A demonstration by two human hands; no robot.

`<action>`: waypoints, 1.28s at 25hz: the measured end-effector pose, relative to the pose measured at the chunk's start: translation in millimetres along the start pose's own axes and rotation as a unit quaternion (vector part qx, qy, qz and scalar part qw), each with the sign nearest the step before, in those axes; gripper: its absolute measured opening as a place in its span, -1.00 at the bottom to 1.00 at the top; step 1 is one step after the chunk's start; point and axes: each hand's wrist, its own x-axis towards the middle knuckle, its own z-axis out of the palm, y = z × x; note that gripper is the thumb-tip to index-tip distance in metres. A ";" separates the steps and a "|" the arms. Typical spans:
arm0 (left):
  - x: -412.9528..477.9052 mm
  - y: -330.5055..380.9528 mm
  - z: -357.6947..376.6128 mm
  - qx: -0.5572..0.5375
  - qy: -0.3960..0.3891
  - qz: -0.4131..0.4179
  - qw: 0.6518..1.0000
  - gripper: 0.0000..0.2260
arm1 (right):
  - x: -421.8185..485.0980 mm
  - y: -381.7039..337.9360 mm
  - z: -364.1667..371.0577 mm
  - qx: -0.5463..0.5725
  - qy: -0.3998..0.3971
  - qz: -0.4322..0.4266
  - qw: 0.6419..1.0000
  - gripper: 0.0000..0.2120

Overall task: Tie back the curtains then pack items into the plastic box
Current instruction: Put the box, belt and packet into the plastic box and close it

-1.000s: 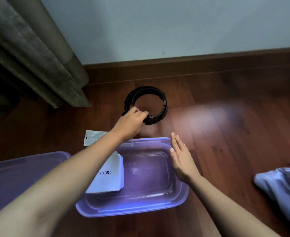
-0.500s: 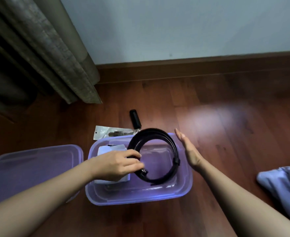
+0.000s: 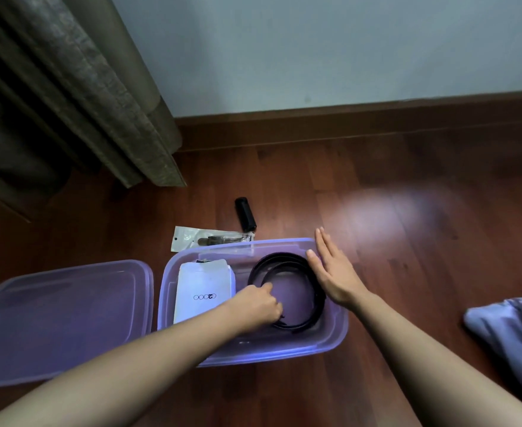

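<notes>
A translucent purple plastic box point(image 3: 335, 337) sits on the wooden floor in front of me. Inside it lie a white packet point(image 3: 202, 289) on the left and a coiled black belt point(image 3: 307, 272) on the right. My left hand point(image 3: 258, 305) is down inside the box and grips the near left part of the belt coil. My right hand point(image 3: 333, 272) is flat with straight fingers against the box's right far rim, beside the belt. Behind the box lie a clear packet point(image 3: 198, 238) with a small dark item and a black cylinder point(image 3: 245, 213).
The box's purple lid point(image 3: 62, 318) lies upside down on the floor to the left. A grey-brown curtain point(image 3: 78, 97) hangs at the far left, down to the floor. A pale blue cloth point(image 3: 512, 331) lies at the right edge. A skirting board runs along the wall.
My left hand carried the belt from the floor behind the box, over its rim and down inside. My right hand stayed by the box's right rim.
</notes>
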 end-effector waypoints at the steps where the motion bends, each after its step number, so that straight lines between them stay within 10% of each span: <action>1: -3.5 -0.5 -2.7 -0.012 -0.003 0.003 1.000 -0.75 | -0.7 -0.1 0.1 -0.006 0.001 -0.002 1.000 -0.42; 5: -20.1 -38.1 -17.7 -0.160 0.209 0.033 0.964 -0.68 | -0.9 -1.3 0.7 -0.016 0.006 -0.006 1.000 -0.46; 8: -4.4 -86.8 -23.7 -0.230 0.406 -0.127 0.875 -0.69 | -1.9 -1.7 1.5 -0.028 0.008 -0.006 1.000 -0.37; 12: 38.3 -134.6 -20.0 -0.307 0.281 -0.335 0.846 -0.72 | -1.3 -1.2 5.3 -0.031 0.018 -0.005 0.999 -0.35; 20: 73.2 -132.5 -14.0 -0.336 0.197 -0.396 0.831 -0.70 | 0.5 -0.2 8.4 -0.036 0.030 -0.016 0.999 -0.27; 27: 46.1 -126.1 -36.3 -0.627 0.350 -0.439 0.540 -0.75 | -0.5 -1.4 7.6 -0.016 0.025 -0.002 1.000 -0.36; 32: -0.2 -59.2 -21.5 -0.451 0.486 -0.229 0.713 -0.84 | -0.4 0.6 6.4 0.017 0.034 -0.002 0.999 -0.30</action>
